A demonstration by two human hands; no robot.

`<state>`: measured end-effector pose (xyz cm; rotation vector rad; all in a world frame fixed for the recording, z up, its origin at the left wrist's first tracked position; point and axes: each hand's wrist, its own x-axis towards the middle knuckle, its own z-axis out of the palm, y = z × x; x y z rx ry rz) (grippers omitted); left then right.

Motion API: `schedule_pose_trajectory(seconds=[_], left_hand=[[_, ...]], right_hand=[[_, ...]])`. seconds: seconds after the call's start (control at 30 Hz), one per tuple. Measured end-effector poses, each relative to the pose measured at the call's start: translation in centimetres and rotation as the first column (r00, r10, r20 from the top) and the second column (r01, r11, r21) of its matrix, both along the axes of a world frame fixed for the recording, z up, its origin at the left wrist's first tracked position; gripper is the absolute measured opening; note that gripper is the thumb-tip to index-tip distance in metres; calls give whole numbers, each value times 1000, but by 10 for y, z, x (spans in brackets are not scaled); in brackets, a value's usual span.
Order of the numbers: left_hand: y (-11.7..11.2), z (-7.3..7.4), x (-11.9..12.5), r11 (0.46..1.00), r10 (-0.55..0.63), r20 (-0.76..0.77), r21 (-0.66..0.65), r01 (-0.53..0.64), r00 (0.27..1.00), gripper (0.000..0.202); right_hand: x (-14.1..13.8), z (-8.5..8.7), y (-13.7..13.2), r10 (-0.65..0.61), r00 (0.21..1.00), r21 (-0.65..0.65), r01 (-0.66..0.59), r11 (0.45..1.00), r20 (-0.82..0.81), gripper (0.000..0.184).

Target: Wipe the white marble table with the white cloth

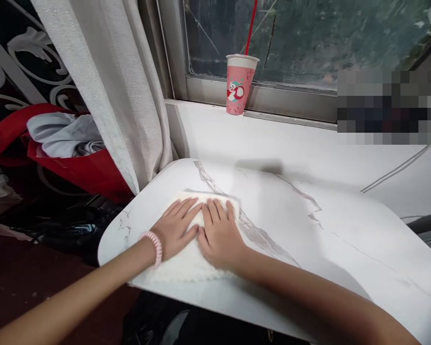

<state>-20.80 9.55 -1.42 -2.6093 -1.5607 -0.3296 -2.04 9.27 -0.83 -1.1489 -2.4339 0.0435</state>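
Observation:
A folded white towel [181,266] lies near the left end of a white marble-look table [309,230]. My left hand [175,227] rests flat on it, fingers stretched out, with a pink coiled band on the wrist. Right beside it, my right hand [221,235] also presses flat on the towel, fingers straight and together. The two hands touch at the thumbs. Neither hand grips anything.
A pink paper cup [240,85] with a red straw stands on the white window sill [273,139] behind the table. A grey curtain [111,86] hangs at the left. A red bag [75,163] holding grey cloth sits on the floor beside dark items.

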Motion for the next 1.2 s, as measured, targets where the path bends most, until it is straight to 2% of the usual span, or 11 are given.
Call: schedule_pose_trajectory(seconds=[0.1, 0.27, 0.5, 0.67, 0.83, 1.0, 1.2], left_hand=[[42, 9, -8, 996, 7, -8, -91, -8, 1000, 54], [103, 16, -9, 996, 21, 35, -87, -18, 999, 50], [170, 13, -10, 998, -5, 85, -60, 10, 996, 46], [209, 14, -14, 998, -10, 86, -57, 15, 996, 46], [230, 13, -18, 998, -14, 77, -66, 19, 997, 46], [229, 13, -22, 997, 27, 67, -72, -22, 997, 47], [227, 12, -54, 998, -25, 86, -47, 29, 996, 47]], right_hand=[[-15, 1, 34, -66, 998, -15, 65, 998, -3, 53], [-30, 0, 88, -171, 985, -33, 170, 985, -5, 49], [-37, -7, 152, -215, 974, 40, 219, 975, -76, 40], [-47, -10, 184, -262, 961, 64, 268, 961, -89, 40], [-59, -12, 201, -322, 944, 98, 328, 940, -74, 39], [-68, -10, 205, -329, 943, 119, 333, 935, -57, 37], [-91, -4, 192, -332, 943, 84, 334, 939, -32, 44]])
